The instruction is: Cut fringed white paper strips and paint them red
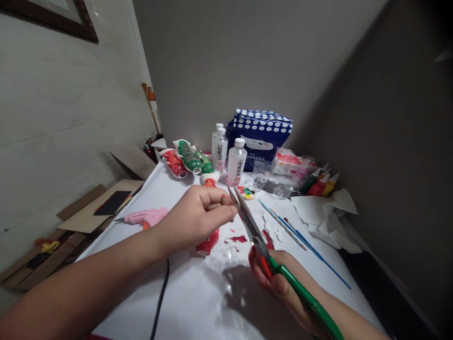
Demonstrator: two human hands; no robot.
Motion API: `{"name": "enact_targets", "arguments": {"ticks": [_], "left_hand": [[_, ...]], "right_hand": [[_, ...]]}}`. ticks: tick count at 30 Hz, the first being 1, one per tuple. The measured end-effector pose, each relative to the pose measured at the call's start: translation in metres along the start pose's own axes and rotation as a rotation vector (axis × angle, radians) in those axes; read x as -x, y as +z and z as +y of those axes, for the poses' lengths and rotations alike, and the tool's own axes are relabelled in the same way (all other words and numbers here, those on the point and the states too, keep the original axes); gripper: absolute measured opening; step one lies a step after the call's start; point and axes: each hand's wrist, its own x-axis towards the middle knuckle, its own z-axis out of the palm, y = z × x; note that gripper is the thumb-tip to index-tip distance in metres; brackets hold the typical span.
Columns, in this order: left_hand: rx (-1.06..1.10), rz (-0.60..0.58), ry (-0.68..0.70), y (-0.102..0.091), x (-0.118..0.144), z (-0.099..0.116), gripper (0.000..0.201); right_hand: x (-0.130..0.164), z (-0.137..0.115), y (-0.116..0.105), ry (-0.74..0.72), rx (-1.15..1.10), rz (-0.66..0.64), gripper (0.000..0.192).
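While the right hand grips scissors, the left hand pinches something unclear.

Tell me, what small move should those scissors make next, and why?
Probably close the blades: the scissors in the right hand stand open, tips right at something small pinched in the left hand; what it is cannot be made out.

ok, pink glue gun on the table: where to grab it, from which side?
Grip the pink glue gun around its body near the orange trigger, coming from above on the left hand side. It lies flat on the white table, nozzle pointing left, with nothing around it, so a top-down pinch looks easiest.
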Motion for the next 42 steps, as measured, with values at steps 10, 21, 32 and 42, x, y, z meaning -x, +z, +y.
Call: {"name": "enact_targets", "arguments": {"ticks": [10, 21, 32, 42], "left_hand": [[-0.059, 0.079, 0.052, 0.001, 0.003, 0.0, 0.024], [-0.219, 0.132, 0.122, -0.002, 0.006, 0.003, 0.021], [-0.252, 0.139, 0.138, -0.003, 0.007, 0.005, 0.02], [-0.3, -0.184, 0.009, 0.031, 0.003, -0.012, 0.02]], "right_hand": [[-0.001, -0.005, 0.002, 0.021, -0.096, -0.008, 0.068], [-0.002, -0.023, 0.003, 0.073, -0.167, -0.063, 0.068], [-0.006, -0.018, -0.002, -0.006, -0.176, -0.052, 0.066], [-0.012, -0.019, -0.014, -0.028, -0.218, 0.315, 0.026]]}}
